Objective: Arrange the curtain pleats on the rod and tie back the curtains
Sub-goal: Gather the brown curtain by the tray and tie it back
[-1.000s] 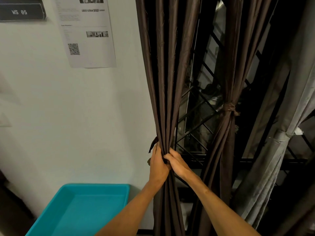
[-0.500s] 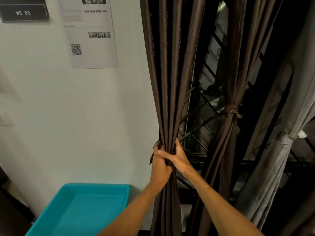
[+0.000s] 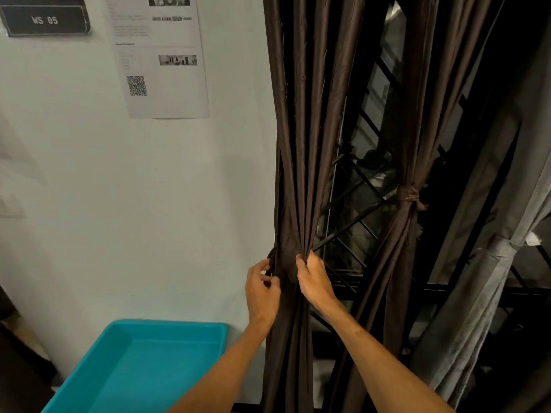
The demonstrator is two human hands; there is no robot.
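**Head view: both hands at the waist of the brown curtain, tie not yet made**

The left hand (image 3: 262, 289) has its fingers curled in a pinch on what looks like a dark tie strip (image 3: 272, 257) at the left edge of the bundle. Just to its right, the right hand (image 3: 313, 278) is clamped on the gathered folds of the brown curtain (image 3: 298, 144), thumb in front and fingers wrapped round the right edge. The two hands sit close together with the bundle between them.

Above the hands the folds rise in long, fairly even pleats and run out of the top of the picture; the rod is not in view. Further right of the right hand hangs a second brown curtain (image 3: 399, 263), already cinched with a knot (image 3: 408, 196), with the window grille (image 3: 354, 210) between the two. Beyond that is a grey curtain (image 3: 492, 278). Below and left of the left hand sits a blue tray (image 3: 167, 324).

To tie well, I judge the right hand should hold the bundle tight while the left carries the strip round the back. Matching the height of the finished knot would look neat. Loosening the grip early could let the pleats spread.
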